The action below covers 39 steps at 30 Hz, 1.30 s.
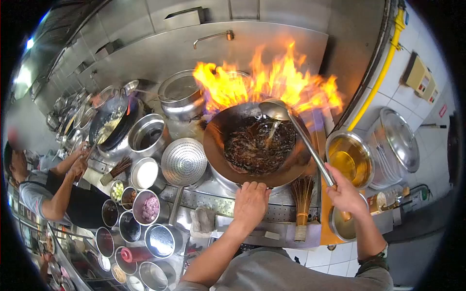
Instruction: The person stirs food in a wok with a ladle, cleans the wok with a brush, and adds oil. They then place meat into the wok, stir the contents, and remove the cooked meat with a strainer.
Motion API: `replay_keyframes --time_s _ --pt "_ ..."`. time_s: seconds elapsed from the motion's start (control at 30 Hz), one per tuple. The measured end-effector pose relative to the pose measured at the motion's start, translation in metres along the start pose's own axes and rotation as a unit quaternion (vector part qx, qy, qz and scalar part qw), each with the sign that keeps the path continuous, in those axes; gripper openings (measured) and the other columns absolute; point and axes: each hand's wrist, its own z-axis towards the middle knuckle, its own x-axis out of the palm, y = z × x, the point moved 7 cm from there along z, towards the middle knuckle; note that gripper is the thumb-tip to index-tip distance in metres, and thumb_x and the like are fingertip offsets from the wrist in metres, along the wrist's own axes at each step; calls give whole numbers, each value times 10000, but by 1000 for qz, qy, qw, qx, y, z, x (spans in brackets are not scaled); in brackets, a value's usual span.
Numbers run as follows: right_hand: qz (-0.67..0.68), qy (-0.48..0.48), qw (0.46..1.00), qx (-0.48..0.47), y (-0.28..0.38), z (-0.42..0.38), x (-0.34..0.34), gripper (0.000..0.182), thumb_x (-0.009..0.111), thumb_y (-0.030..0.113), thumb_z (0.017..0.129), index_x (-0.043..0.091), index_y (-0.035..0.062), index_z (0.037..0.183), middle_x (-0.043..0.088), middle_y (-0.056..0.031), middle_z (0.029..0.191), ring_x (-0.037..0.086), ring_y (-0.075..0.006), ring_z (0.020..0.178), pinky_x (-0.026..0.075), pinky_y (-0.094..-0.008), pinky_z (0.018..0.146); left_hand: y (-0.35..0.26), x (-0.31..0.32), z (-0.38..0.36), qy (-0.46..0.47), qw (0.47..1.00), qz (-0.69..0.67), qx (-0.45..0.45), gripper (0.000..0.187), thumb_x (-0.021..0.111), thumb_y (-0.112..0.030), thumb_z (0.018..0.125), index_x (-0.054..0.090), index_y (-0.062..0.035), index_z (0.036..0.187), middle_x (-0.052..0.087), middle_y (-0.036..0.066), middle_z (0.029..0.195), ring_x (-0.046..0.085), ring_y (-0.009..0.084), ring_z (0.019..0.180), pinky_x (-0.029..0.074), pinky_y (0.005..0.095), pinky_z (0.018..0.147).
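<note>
Tall flames rise behind a dark wok (218, 145) with bubbling dark liquid in it. My right hand (345, 191) is closed round the handle of a metal ladle (274, 109). The ladle's bowl is tilted over the wok, and a stream of liquid falls from it. At the wok's near rim is my left hand (251, 203), its fingers bent over the edge; whether they grip a cloth or handle there is hidden.
A perforated strainer (184, 161) lies left of the wok, near several ingredient pots (145, 207). Right of it are a pot of yellow oil (349, 159) and a bamboo brush (302, 203). Another person (53, 186) works at a second wok (114, 119) on the left.
</note>
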Motion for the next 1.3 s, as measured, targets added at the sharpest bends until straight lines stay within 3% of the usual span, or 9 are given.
replay_keyframes --time_s 0.1,0.17,0.3,0.63,0.87,0.93,1.03,1.13,1.3 --pt "135 18 991 -3 9 14 11 615 515 17 849 268 80 1408 499 -39 785 473 -103 494 407 -258 455 1 -1 1 -8 1000 3 2 103 631 -151 802 606 -52 812 590 105 783 546 296 783 434 418 681" --pt "387 94 917 9 27 18 23 623 535 24 827 277 88 1391 506 -42 789 464 -100 481 386 -261 404 0 -1 -1 -19 1000 1 8 107 637 -162 796 605 -61 802 591 98 779 551 287 787 435 416 678" --pt "472 198 859 -7 97 32 69 574 538 19 826 338 85 1360 521 -48 797 462 -95 477 376 -240 376 0 -1 -1 5 1000 10 -1 126 618 -195 812 603 -70 802 593 80 776 558 268 787 434 412 671" --pt "20 257 947 -190 245 167 288 441 529 9 785 457 -9 1220 548 -68 736 519 -121 495 423 -281 433 11 10 -9 47 999 -17 16 157 533 -110 778 630 -62 892 595 85 936 539 233 917 423 388 723" --pt "-120 230 955 -146 272 225 362 315 510 38 724 531 -92 1011 594 -192 808 608 -232 560 476 -360 478 20 15 -14 -106 975 -197 -19 141 541 -164 772 664 -95 767 618 93 900 547 237 882 399 368 716" --pt "-141 248 948 -140 273 237 376 248 510 50 729 549 -84 934 591 -184 752 605 -232 554 475 -360 472 8 44 -13 20 996 -29 83 162 540 -183 779 666 -102 716 628 105 939 552 223 871 386 357 706" --pt "-144 300 939 -88 281 241 386 44 535 19 740 514 -2 773 538 -76 647 539 -154 488 434 -290 425 13 52 -13 44 995 -83 30 200 519 -173 801 687 -82 864 622 131 1072 560 256 965 408 383 796" --pt "260 375 880 129 281 221 387 62 509 45 815 469 28 771 506 -41 681 511 -90 509 403 -213 407 13 -1 -16 -117 968 -222 28 275 510 -202 853 656 -84 1055 595 143 1172 535 284 1104 380 405 955" --pt "510 444 706 209 278 204 374 76 460 16 797 394 44 771 460 -32 688 492 -80 511 380 -207 401 18 18 -23 -26 932 -361 -33 426 554 -281 886 515 -92 1266 539 131 1278 449 278 1240 297 371 1071"
